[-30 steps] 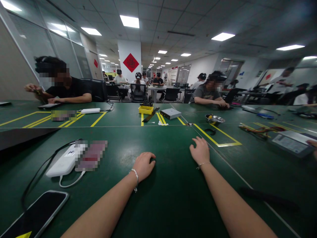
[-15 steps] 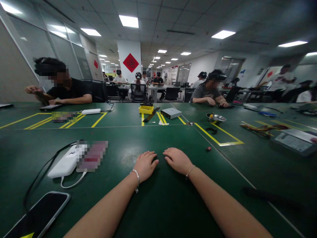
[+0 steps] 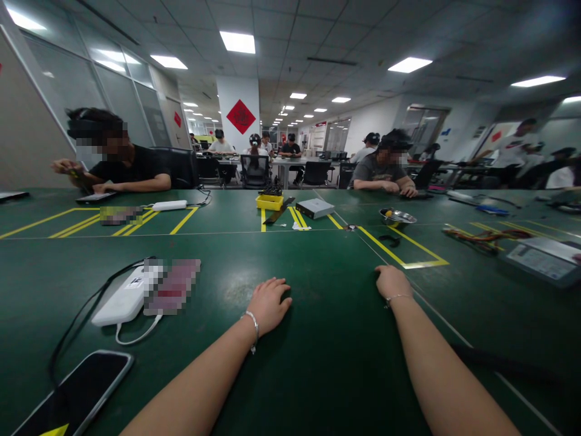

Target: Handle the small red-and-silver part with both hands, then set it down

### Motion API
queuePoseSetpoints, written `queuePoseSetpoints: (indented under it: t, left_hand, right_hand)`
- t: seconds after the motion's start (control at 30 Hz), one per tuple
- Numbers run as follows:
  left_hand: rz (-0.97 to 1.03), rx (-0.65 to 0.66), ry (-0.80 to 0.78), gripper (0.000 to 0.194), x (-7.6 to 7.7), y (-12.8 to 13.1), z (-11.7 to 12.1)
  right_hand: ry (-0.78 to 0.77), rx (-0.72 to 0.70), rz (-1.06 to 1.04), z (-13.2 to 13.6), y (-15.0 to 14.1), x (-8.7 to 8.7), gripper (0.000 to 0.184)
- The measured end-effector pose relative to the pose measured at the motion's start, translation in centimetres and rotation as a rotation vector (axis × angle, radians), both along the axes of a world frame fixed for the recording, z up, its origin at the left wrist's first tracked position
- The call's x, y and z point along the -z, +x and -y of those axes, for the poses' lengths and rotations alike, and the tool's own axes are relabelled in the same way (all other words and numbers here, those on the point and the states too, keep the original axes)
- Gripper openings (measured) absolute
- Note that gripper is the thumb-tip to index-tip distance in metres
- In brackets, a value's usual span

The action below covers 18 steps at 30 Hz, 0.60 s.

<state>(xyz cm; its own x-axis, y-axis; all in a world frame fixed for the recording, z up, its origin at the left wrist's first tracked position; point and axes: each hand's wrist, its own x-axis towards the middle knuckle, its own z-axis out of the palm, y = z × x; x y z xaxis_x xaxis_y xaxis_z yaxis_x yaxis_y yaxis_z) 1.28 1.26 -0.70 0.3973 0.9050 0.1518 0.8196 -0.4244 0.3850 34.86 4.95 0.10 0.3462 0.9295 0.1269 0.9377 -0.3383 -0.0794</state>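
Note:
My left hand point(image 3: 271, 304) lies palm down on the green table point(image 3: 327, 357), fingers spread, with nothing in it. Farther right, my right hand point(image 3: 394, 282) rests on the tabletop with its fingers curled together and pointing down. It covers the spot where a small red piece lay; that piece is hidden now, and I cannot see what the fingers hold. Beyond this hand lie a black curved piece point(image 3: 390, 240) and a metal bowl point(image 3: 397, 216) with small things in it.
On the left are a white power bank point(image 3: 122, 300), a blurred-out phone point(image 3: 175, 287) and a dark phone point(image 3: 75, 393). A yellow bin point(image 3: 269, 202) and a grey box point(image 3: 315, 208) stand farther back. A metal-cased unit point(image 3: 540, 260) with wires sits at right. Two people sit across the table.
My right hand has moved right, away from the left hand, onto the place of the small red piece, and its fingers have curled in. My left hand has stayed put.

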Motion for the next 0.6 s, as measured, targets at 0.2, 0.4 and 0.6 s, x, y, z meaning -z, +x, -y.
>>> queuePoseSetpoints:
  t: [0.2,0.4,0.6]
  left_hand:
    - [0.026,0.015,-0.003,0.036,0.09,-0.06,-0.11]
    - [0.031,0.012,0.019,0.035,0.19,-0.01,-0.14]
    - [0.034,0.01,0.022,0.033,0.21,0.0,-0.17]
  right_hand:
    - [0.069,0.038,-0.092,-0.09,0.11,0.11,0.036]
    - [0.143,0.075,-0.174,-0.13,0.11,0.36,0.034]
    - [0.224,0.102,-0.182,-0.17,-0.34,-0.2,0.032]
